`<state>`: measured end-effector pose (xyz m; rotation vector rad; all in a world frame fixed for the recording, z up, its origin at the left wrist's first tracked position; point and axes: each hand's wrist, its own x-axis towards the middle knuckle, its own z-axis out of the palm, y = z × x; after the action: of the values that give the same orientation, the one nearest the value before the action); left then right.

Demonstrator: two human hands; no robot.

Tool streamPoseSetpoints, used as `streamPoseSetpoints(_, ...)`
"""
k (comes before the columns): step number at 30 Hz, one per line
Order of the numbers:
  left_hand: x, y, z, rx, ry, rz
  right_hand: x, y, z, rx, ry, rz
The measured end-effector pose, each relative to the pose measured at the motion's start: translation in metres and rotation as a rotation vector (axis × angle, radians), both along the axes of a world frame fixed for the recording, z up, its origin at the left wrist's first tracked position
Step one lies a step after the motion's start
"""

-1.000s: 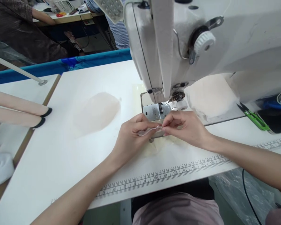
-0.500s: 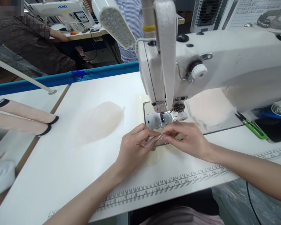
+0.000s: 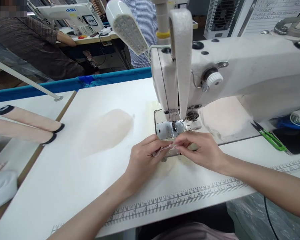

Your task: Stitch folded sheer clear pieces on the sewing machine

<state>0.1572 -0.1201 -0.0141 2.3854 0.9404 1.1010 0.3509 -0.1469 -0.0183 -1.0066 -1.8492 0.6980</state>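
A small strip of thin, pale, sheer fabric (image 3: 162,150) is pinched between both hands, just in front of the sewing machine's needle plate (image 3: 165,130). My left hand (image 3: 146,158) has its fingertips closed on the strip's left part. From the right, my right hand (image 3: 201,148) grips the other end between thumb and forefinger. Both sets of fingertips nearly meet. Above them stands the white sewing machine (image 3: 171,83), its presser foot (image 3: 174,127) right behind the fingers. Part of the strip is hidden by the fingers.
On the white table lie a sheer beige fabric piece (image 3: 112,128) at left and pale fabric (image 3: 225,116) under the machine arm. Green thread snips (image 3: 271,136) rest at right. Two beige-covered rods (image 3: 27,121) stick in from the left. A printed ruler (image 3: 170,201) runs along the front edge.
The view has shifted slightly, so everything sits a little further right. Both hands keep their pinch on the fabric strip, with only slight finger movement.
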Motion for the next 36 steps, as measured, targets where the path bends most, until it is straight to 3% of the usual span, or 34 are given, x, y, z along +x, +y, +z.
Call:
streamPoseSetpoints(4, 0.001, -0.001, 0.000, 0.076, 0.019, 0.023, 0.001, 0.000, -0.001, 0.001, -0.016, 0.013)
streamPoseSetpoints(9, 0.003, -0.003, 0.003, 0.043, 0.043, 0.034, 0.002, 0.000, -0.002, -0.008, -0.031, 0.070)
streamPoseSetpoints(19, 0.001, -0.006, 0.003, 0.086, 0.140, 0.059, 0.006, 0.002, -0.006, 0.163, -0.130, 0.074)
streamPoseSetpoints(22, -0.001, -0.010, 0.010, 0.071, 0.165, 0.037, 0.008, 0.001, -0.001, 0.244, -0.153, 0.092)
streamPoseSetpoints(25, -0.002, -0.016, 0.025, -0.135, 0.161, -0.017, 0.011, -0.003, 0.011, 0.246, -0.131, 0.168)
streamPoseSetpoints(28, -0.002, -0.017, 0.035, -0.524, 0.174, -0.116, 0.011, -0.006, 0.022, -0.044, -0.075, 0.264)
streamPoseSetpoints(30, 0.001, -0.011, 0.032, -0.614, 0.210, -0.104, 0.010, -0.005, 0.022, -0.229, -0.107, 0.223)
streamPoseSetpoints(32, 0.005, -0.004, 0.022, -0.502, 0.285, -0.005, 0.009, 0.001, 0.015, -0.234, -0.223, 0.096)
streamPoseSetpoints(36, 0.015, 0.004, 0.003, -0.102, 0.412, 0.215, 0.009, 0.016, -0.005, -0.050, -0.453, -0.132)
